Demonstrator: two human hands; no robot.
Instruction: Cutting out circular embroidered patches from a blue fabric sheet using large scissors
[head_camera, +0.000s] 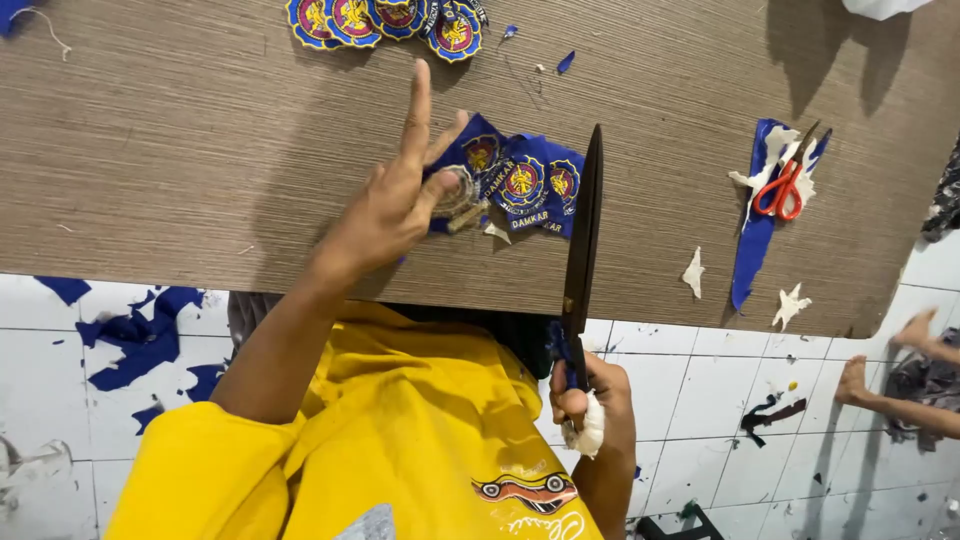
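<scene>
Our left hand (395, 205) rests on the wood-grain surface (200, 150), thumb and middle fingers pinched on the near end of a strip of blue embroidered patches (520, 185), while the index finger points up and away toward the far edge. The strip lies near the middle of the surface, a little back from its near edge, and its long axis runs sideways from the left hand toward the right.

Our right hand (590, 400) is below the near edge, closed around the handles of long black shears (582, 250). Their blades look shut and reach up over the surface, just beside the strip's free right end, nearly square to its length. So the right hand's tool is nearest the loose end, and the left hand anchors the other.

Red-handled scissors (782, 188) lie well apart near the right edge, and finished patches (385, 20) sit at the far edge.
</scene>
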